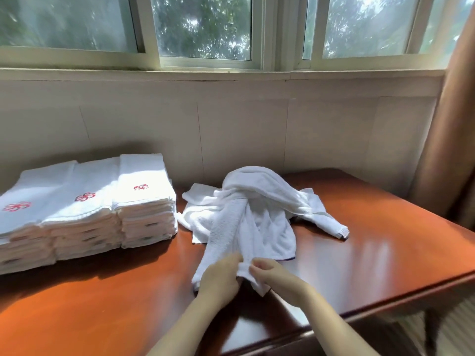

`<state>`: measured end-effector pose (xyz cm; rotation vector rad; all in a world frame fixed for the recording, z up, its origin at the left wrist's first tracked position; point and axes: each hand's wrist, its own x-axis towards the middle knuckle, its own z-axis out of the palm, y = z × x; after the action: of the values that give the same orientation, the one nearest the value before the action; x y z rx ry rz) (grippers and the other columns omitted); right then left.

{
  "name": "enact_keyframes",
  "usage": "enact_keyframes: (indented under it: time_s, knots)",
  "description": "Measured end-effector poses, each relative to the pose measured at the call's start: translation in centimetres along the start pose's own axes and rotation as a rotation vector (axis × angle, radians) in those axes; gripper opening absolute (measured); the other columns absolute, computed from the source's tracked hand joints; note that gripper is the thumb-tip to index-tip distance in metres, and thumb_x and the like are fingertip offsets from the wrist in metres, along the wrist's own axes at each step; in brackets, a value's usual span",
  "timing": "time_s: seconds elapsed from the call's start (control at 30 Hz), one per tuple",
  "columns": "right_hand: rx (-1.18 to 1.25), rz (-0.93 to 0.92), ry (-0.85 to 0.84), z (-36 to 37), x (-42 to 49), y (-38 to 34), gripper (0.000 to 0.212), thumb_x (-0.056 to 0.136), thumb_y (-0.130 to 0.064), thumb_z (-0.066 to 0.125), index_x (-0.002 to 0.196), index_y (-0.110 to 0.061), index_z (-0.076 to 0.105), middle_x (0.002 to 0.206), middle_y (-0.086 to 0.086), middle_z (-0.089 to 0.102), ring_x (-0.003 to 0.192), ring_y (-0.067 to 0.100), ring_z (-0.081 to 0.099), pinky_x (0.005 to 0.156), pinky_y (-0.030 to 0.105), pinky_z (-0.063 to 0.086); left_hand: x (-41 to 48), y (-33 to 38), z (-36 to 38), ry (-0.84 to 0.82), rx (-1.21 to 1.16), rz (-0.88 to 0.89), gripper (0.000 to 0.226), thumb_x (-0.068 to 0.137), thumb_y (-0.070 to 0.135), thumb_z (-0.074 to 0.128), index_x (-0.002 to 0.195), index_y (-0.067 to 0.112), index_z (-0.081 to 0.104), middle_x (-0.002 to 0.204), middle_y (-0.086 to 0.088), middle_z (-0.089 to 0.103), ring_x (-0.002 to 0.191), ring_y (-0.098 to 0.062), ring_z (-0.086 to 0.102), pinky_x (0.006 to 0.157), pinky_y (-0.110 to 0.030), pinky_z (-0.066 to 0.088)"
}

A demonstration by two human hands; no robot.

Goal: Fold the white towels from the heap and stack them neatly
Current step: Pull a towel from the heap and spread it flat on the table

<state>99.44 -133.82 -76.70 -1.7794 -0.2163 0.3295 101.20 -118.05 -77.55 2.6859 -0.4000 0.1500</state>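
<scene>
A heap of crumpled white towels [259,199] lies in the middle of the reddish wooden table [102,304]. One white towel [226,242] trails from the heap toward me, and both hands pinch its near edge. My left hand [221,276] grips the edge from the left. My right hand [272,276] grips it just beside, thumb and fingers closed on the cloth. At the left stand three side-by-side stacks of folded white towels [84,209] with red embroidered logos on top.
The table's right edge [411,296] falls off to the floor, with a dark leg below. A beige wall and a wide window run behind the table. A brown curtain [447,124] hangs at the far right.
</scene>
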Motion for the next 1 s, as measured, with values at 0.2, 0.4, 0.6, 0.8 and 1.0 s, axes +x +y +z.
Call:
enact_keyframes:
  time_s: [0.2, 0.4, 0.6, 0.8, 1.0]
  knots:
    - [0.004, 0.011, -0.229, -1.3, -0.4, 0.0, 0.016, 0.085, -0.021, 0.056, 0.07, -0.02, 0.051, 0.063, -0.011, 0.051, 0.059, 0.003, 0.047, 0.058, 0.014, 0.037, 1.6, -0.9, -3.0, -0.503, -0.437, -0.006, 0.086, 0.07, 0.001, 0.053, 0.145, 0.036, 0.03, 0.108, 0.003, 0.051, 0.092, -0.009, 0.052, 0.077, -0.015, 0.044]
    - [-0.281, 0.045, 0.075, -5.9, 5.1, -2.7, 0.011, 0.089, -0.011, 0.054, 0.086, -0.019, 0.062, 0.077, -0.002, 0.066, 0.07, 0.012, 0.064, 0.072, 0.024, 0.05, 6.7, -0.5, -4.1, -0.191, -0.705, -0.198, 0.051, 0.07, 0.015, 0.059, 0.119, 0.03, 0.056, 0.126, -0.006, 0.049, 0.104, -0.011, 0.052, 0.077, -0.02, 0.042]
    - [-0.862, -0.079, 0.499, -10.8, 15.5, -5.1, 0.06, 0.087, -0.008, 0.05, 0.143, -0.019, 0.033, 0.128, 0.01, 0.05, 0.118, 0.03, 0.049, 0.095, 0.041, 0.044, 11.8, 1.0, 0.1, -0.116, -0.107, -0.164, 0.085, 0.076, 0.051, 0.059, 0.148, 0.034, 0.018, 0.158, -0.008, 0.001, 0.143, -0.031, 0.01, 0.113, -0.043, 0.021]
    - [-1.103, -0.08, 0.646, -12.4, 23.1, -3.6, 0.026, 0.094, -0.02, 0.04, 0.115, -0.018, 0.056, 0.118, 0.009, 0.059, 0.108, 0.028, 0.054, 0.077, 0.034, 0.042, 14.8, 0.8, 6.4, -0.009, 0.125, -0.165, 0.083, 0.086, 0.06, 0.042, 0.15, 0.041, -0.007, 0.153, -0.011, -0.033, 0.144, -0.032, -0.022, 0.112, -0.053, -0.012]
    - [-0.878, -0.254, 0.968, -14.4, 21.0, -8.9, 0.023, 0.084, -0.014, 0.042, 0.097, -0.02, 0.059, 0.074, 0.003, 0.057, 0.069, 0.03, 0.046, 0.059, 0.032, 0.033, 22.1, 0.5, 4.3, -0.15, -0.025, -0.125, 0.069, 0.094, 0.051, 0.043, 0.152, 0.036, 0.01, 0.157, -0.01, -0.023, 0.146, -0.029, -0.014, 0.117, -0.051, -0.001]
